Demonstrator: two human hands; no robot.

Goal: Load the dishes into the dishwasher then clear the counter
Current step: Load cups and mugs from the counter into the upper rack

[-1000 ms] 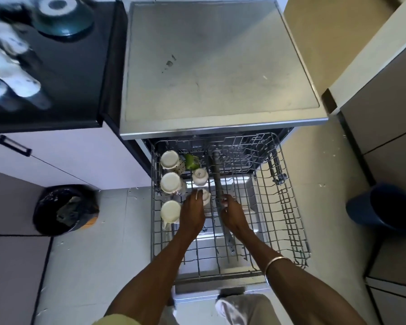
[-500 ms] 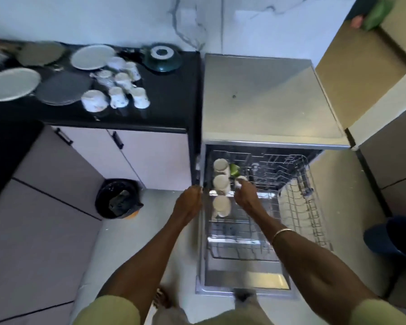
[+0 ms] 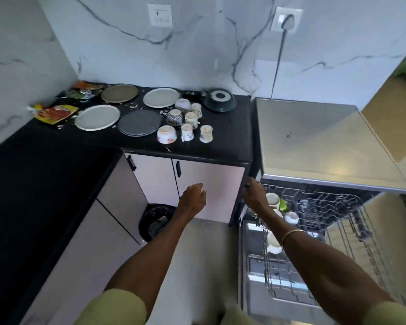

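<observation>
Both my hands, left hand (image 3: 192, 198) and right hand (image 3: 253, 195), hung empty below the counter (image 3: 225, 146), where a hasty reach risked toppling the crowded cups (image 3: 190, 127).

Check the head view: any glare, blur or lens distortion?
Head view: wide-angle bowing bends the black counter edge and wall; a soft glare patch sits on the steel dishwasher top; the left hand is slightly motion-blurred; the lower left is dark and underexposed.

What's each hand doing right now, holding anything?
Left hand: fingers loosely curled, holding nothing.
Right hand: raised beside the dishwasher rack, apparently empty; fingers unclear.
</observation>
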